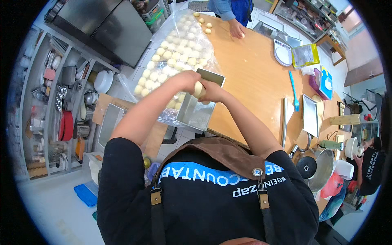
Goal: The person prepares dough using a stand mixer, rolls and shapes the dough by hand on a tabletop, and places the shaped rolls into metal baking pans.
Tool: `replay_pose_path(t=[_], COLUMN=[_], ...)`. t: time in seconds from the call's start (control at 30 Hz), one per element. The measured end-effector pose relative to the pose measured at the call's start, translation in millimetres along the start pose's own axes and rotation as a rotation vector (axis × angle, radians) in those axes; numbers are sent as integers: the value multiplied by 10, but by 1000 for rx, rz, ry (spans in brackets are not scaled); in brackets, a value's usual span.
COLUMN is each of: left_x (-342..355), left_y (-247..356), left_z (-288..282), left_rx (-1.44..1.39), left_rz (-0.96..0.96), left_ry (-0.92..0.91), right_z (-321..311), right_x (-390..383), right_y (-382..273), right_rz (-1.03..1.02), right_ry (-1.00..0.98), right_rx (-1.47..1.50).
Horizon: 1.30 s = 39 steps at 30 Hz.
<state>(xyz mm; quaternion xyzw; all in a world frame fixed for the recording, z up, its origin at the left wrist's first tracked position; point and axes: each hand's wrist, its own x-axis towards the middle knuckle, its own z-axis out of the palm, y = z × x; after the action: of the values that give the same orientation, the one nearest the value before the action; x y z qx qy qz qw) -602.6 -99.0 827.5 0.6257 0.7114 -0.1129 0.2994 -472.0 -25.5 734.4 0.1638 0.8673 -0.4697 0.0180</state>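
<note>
Pale dough point(199, 89) is held between my left hand point(189, 81) and my right hand point(211, 92), above a rectangular metal loaf tin point(192, 116); both hands are closed around it. The tin rests at the table's near left corner, on or beside a clear plastic sheet point(130, 83) with rows of round dough balls point(154, 76). Where exactly my fingertips end on the dough is partly hidden.
Across the wooden table point(249, 73), a co-worker's hand point(236, 28) touches a dough ball. A scale point(282, 53), blue spatula point(293, 90), metal tube point(284, 122), tray point(310, 114) and large bowl point(318, 169) line the right. Another person point(371, 167) stands far right. Shelves point(61, 114) fill the left.
</note>
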Motion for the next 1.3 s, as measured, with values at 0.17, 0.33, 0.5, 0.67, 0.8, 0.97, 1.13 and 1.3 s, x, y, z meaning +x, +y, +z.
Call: replay_pose_path(t=[0.17, 0.33, 0.5, 0.67, 0.8, 0.97, 1.13, 1.3], left_x=[272, 461, 610, 577, 401, 338, 525, 657], left_y=[-85, -80, -142, -94, -36, -13, 65, 143], left_z=[802, 1202, 1395, 1431, 1380, 1524, 1635, 1540], left_rx=[71, 106, 110, 241, 518, 713, 35, 51], left_rz=[92, -3, -37, -16, 98, 103, 247, 312], left_ry=[250, 366, 267, 195, 164, 483, 378, 153], right_z=[228, 502, 600, 669, 391, -125, -70, -59], right_x=[165, 365, 354, 5, -194, -234, -619, -647], right_y=[80, 247, 346, 153, -370, -251, -37, 105], right_rz=[258, 392, 309, 144, 181, 319, 227, 204], right_ry=[-280, -506, -584, -477, -400, -477, 208, 282], right_rx=[-405, -679, -806, -1078, -1204, -880, -535, -491])
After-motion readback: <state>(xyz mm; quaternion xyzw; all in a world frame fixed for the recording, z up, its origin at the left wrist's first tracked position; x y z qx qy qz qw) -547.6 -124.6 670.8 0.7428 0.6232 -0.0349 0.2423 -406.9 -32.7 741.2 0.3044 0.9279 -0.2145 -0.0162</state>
